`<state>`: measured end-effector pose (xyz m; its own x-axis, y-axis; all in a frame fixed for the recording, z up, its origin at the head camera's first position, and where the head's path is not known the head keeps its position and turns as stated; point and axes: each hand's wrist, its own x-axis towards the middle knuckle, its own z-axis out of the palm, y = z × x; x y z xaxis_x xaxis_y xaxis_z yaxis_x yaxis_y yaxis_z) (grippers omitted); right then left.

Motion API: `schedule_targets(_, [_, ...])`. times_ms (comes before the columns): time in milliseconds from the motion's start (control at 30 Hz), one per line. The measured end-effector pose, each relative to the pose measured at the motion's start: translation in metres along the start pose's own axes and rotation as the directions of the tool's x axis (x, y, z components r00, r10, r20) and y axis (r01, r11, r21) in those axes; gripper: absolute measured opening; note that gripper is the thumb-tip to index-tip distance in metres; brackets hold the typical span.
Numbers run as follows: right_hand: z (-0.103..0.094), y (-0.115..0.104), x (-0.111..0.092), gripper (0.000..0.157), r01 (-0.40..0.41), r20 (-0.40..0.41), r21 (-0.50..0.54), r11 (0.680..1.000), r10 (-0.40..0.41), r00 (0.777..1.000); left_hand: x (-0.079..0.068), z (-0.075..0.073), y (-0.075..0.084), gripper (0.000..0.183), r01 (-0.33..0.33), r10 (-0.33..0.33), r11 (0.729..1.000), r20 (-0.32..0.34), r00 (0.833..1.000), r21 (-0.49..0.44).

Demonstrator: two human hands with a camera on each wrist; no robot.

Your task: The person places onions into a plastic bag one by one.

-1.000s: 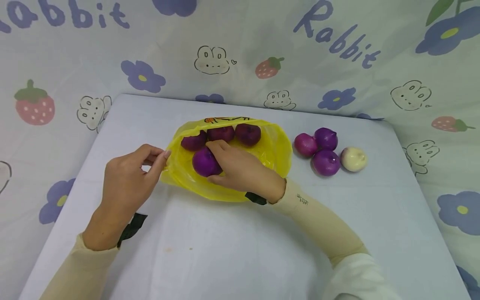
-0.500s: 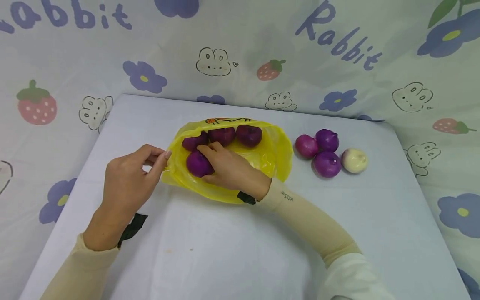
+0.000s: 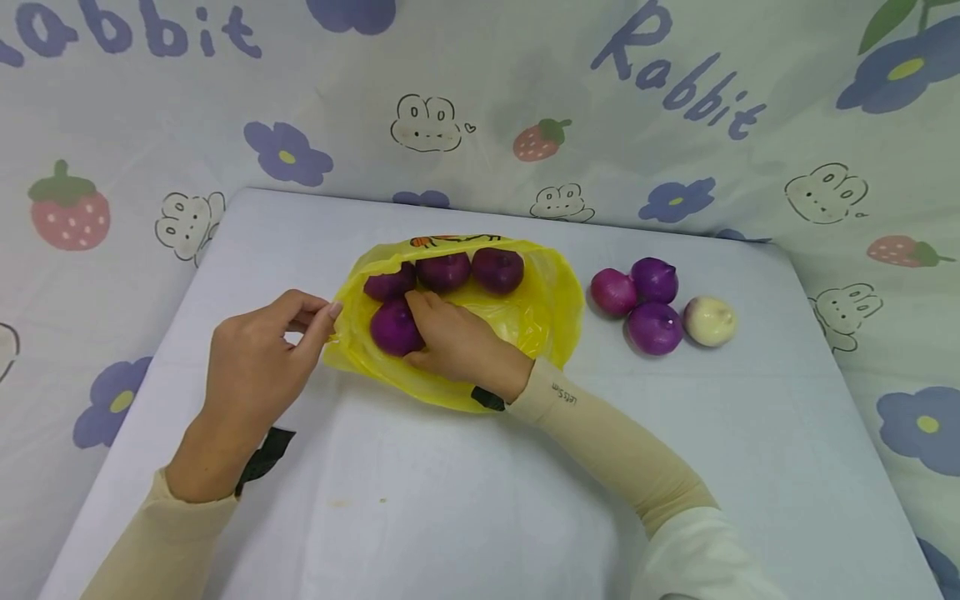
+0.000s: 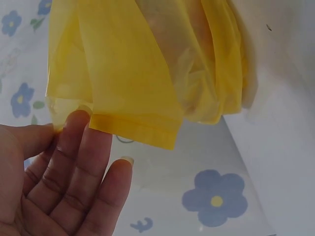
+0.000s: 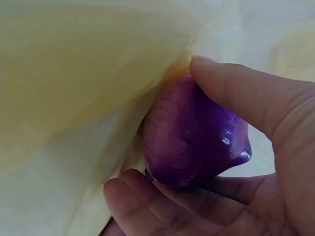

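On the white table [image 3: 465, 500], mid-way across the head view, a yellow bag [image 3: 566, 292] lies with its mouth open. Read as a clock face with twelve farthest from the person, the bag takes the right hand [image 3: 468, 343] in over its rim between four and five o'clock. Thumb and fingers are curled round a purple onion [image 3: 394, 327], inside the bag near nine o'clock. Close up from the right wrist, bag film lies against the onion; whether it rests on the bottom I cannot tell.

Three more onions sit along the far wall inside: a left one [image 3: 385, 287] at ten, a middle one [image 3: 444, 272] just before twelve, a right one [image 3: 498, 271] between one and two.

At nine o'clock the left hand [image 3: 258, 354] pinches the bag's edge between thumb and fingertips.

Outside, toward three o'clock, a reddish onion [image 3: 612, 292], a pointed purple onion [image 3: 654, 282] and a larger purple onion [image 3: 654, 328] cluster together, with a white onion [image 3: 709, 322] just beyond.
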<state>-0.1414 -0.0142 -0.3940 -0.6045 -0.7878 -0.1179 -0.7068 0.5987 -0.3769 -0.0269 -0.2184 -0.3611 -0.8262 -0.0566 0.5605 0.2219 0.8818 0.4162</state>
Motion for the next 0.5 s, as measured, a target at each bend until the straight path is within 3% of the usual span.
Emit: schedule_targets(500, [-0.001, 0.011, -0.005, 0.088, -0.020, 0.008, 0.122, 0.992, 0.019, 1.000, 0.000, -0.001, 0.001, 0.011, -0.004, 0.004, 1.000, -0.001, 1.000, 0.006])
